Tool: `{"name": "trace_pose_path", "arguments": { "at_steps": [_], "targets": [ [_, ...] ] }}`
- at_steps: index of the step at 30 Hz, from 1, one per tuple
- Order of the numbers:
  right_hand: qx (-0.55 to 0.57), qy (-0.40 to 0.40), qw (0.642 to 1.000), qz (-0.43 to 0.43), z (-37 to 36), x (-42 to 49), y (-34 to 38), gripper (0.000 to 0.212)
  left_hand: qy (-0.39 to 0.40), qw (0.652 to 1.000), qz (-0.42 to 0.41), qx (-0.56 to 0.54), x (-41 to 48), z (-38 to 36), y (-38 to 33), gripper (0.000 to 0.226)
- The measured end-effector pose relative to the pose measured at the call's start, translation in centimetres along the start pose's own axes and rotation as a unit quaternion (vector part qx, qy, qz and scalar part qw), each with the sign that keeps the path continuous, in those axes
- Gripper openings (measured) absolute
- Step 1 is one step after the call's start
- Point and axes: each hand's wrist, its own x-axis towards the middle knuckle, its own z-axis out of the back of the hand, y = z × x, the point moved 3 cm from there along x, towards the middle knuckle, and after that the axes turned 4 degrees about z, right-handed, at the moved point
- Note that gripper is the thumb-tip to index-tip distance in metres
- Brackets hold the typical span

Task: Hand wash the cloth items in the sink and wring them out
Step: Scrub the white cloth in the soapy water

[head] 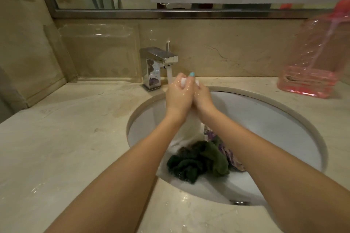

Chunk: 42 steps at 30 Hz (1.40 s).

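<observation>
White cloth [186,130], wet and perhaps translucent, hangs below the left hand [179,96] and right hand [202,97], both gripping its bunched top.

Glossy chrome-like metal faucet [158,66], polished veined stone countertop [79,138], smooth white perhaps ceramic sink [265,119], nubby dark-green cloth [198,162].

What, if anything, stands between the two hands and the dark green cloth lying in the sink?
No separate thing blocks the way. But the left hand and the right hand both grip a white cloth, which hangs down into the sink beside the dark green cloth.
</observation>
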Motion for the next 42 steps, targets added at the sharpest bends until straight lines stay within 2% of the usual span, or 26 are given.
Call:
{"name": "trace_pose_path", "arguments": {
  "at_steps": [2, 4, 7, 9, 11, 15, 18, 21, 23, 27, 31, 33, 35, 38, 40, 42],
  "targets": [
    [0.042, -0.016, 0.999, 0.001, 0.4, -0.5, 0.3, 0.026, -0.004, 1.000, -0.006, 0.028, 0.5, 0.0, 0.0, 0.037],
    [0.073, -0.013, 0.996, 0.056, -0.3, -1.8, 1.9, 0.031, -0.051, 0.997, 0.046, 0.027, 2.1, 1.7, 1.2, 0.034],
    [0.031, 0.055, 0.987, 0.145, -2.4, -3.6, 3.5, 0.038, -0.080, 0.989, 0.123, -0.029, 3.1, 4.1, 3.3, 0.027],
    [0.013, 0.064, 0.990, 0.126, -3.0, -2.7, 3.5, 0.033, -0.069, 0.988, 0.135, -0.038, 2.8, 4.2, 3.4, 0.025],
    [0.004, 0.040, 0.997, 0.063, -2.2, -0.7, 2.5, 0.029, -0.052, 0.990, 0.122, -0.054, 1.7, 3.0, 2.0, 0.027],
    [0.041, -0.006, 0.999, -0.023, 0.1, 0.3, -0.3, 0.034, 0.016, 0.999, 0.023, 0.026, 0.0, 0.2, 0.1, 0.032],
    [0.065, -0.015, 0.997, 0.029, 0.1, -0.8, 0.8, 0.037, -0.034, 0.998, 0.048, 0.033, 1.2, 1.2, 0.4, 0.035],
    [0.030, 0.033, 0.992, 0.115, -1.3, -2.5, 2.5, 0.039, -0.069, 0.990, 0.119, -0.006, 2.3, 3.0, 2.0, 0.028],
    [0.009, 0.052, 0.991, 0.119, -1.6, -2.1, 2.1, 0.037, -0.043, 0.992, 0.119, 0.001, 2.3, 3.2, 2.5, 0.026],
    [-0.083, -0.002, 0.995, 0.047, 0.6, 0.1, 0.7, 0.039, 0.005, 0.999, 0.018, 0.032, 1.1, 0.9, -0.3, 0.035],
    [-0.110, -0.032, 0.992, 0.044, 3.5, 0.8, -0.1, 0.044, 0.038, 0.997, -0.028, 0.053, 1.1, 1.7, 0.3, 0.039],
    [-0.142, -0.017, 0.989, 0.034, 4.4, 0.9, -0.4, 0.049, 0.069, 0.997, -0.014, 0.043, 1.6, 3.2, 1.2, 0.042],
    [-0.155, 0.005, 0.987, 0.033, 4.8, 1.1, -0.4, 0.051, 0.076, 0.996, 0.042, 0.034, 2.5, 4.4, 2.1, 0.036],
    [-0.122, -0.013, 0.991, 0.057, 5.4, 1.3, -0.3, 0.050, 0.111, 0.986, 0.114, 0.043, 2.8, 5.7, 3.1, 0.031],
    [-0.069, -0.026, 0.995, 0.069, 5.6, 1.2, 0.1, 0.046, 0.175, 0.972, 0.106, 0.117, 2.4, 5.7, 3.0, 0.032],
    [-0.011, -0.006, 0.997, 0.070, 5.4, 1.0, 0.9, 0.037, 0.214, 0.955, 0.084, 0.188, 2.0, 4.9, 2.8, 0.030]
  ]
}}
